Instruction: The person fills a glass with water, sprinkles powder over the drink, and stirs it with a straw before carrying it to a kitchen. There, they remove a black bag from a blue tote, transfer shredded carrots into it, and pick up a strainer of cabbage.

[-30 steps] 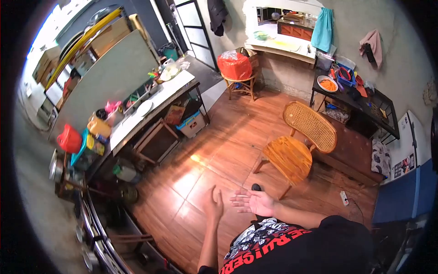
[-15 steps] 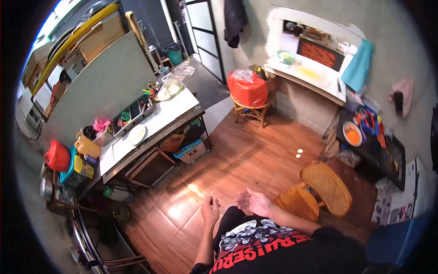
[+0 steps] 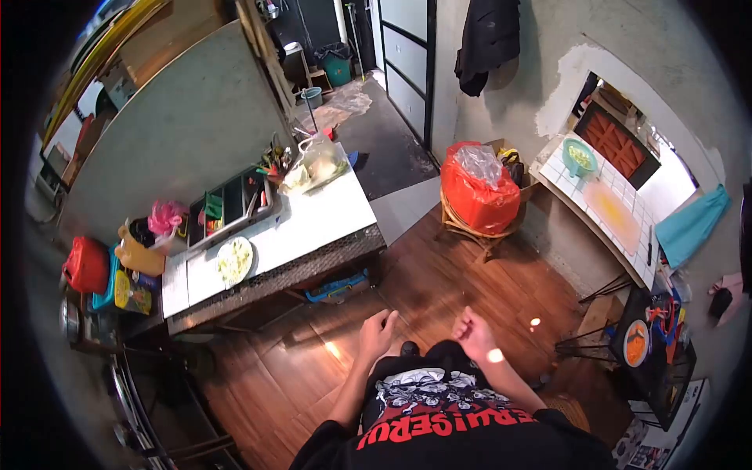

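Both hands are in the air in front of the body, above the wooden-look floor, and neither touches any object. My left hand (image 3: 377,332) has its fingers bent and drawn together, with nothing visible in them. To its right, my right hand (image 3: 475,335) is curled with fingertips upward; whether it holds anything cannot be made out. Beyond the hands at the left stands a white-topped counter (image 3: 301,227), bearing a plate of chopped pale green food (image 3: 235,261) and a plastic bag (image 3: 319,163).
A red-covered bundle (image 3: 482,192) sits on a rattan stool ahead. At the right, a tiled ledge (image 3: 583,188) holds a green bowl (image 3: 578,157), a cutting board (image 3: 611,213) and a knife. Nearer is a bowl of orange food (image 3: 636,343) on a dark table.
The view has moved forward toward the counter and stool. My right hand has gone from spread to curled. The rattan chair has slid mostly out of sight under the body.
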`<action>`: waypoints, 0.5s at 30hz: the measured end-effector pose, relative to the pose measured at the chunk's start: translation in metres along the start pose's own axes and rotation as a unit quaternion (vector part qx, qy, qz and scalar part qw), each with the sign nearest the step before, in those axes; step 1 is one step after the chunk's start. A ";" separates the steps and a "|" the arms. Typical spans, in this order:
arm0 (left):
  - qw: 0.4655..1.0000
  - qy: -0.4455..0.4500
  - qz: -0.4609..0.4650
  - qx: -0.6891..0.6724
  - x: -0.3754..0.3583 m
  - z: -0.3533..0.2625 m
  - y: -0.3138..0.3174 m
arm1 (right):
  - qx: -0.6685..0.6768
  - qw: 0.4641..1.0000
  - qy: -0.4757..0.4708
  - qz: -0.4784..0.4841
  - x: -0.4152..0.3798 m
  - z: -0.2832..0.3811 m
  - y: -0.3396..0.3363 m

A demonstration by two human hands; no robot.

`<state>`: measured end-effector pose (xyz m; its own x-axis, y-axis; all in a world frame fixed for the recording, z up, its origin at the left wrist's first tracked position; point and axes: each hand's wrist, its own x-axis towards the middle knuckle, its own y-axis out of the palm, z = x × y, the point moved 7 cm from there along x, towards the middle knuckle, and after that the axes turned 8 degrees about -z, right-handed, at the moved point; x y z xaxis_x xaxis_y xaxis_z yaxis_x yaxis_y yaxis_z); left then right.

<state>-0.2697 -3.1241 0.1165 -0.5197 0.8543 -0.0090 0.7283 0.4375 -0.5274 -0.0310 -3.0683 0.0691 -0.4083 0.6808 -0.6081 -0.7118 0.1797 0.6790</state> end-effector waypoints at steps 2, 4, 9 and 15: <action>0.997 0.019 0.074 0.016 0.050 -0.029 0.016 | -0.019 1.000 -0.021 0.001 0.029 0.038 0.017; 0.995 0.019 0.099 0.020 0.095 -0.044 0.034 | -0.043 0.999 -0.032 -0.007 0.059 0.067 0.026; 0.986 0.030 0.166 0.008 0.199 -0.056 0.105 | -0.190 0.979 -0.068 -0.029 0.174 0.132 0.026; 0.984 -0.031 0.175 -0.021 0.317 -0.082 0.148 | -0.381 0.916 -0.119 0.048 0.295 0.250 0.114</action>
<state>-0.2905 -2.7658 0.1051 -0.2594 0.9363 -0.2368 0.8846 0.1319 -0.4473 -0.0897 -2.6698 0.0696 -0.4187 0.8194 -0.3916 -0.9081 -0.3751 0.1862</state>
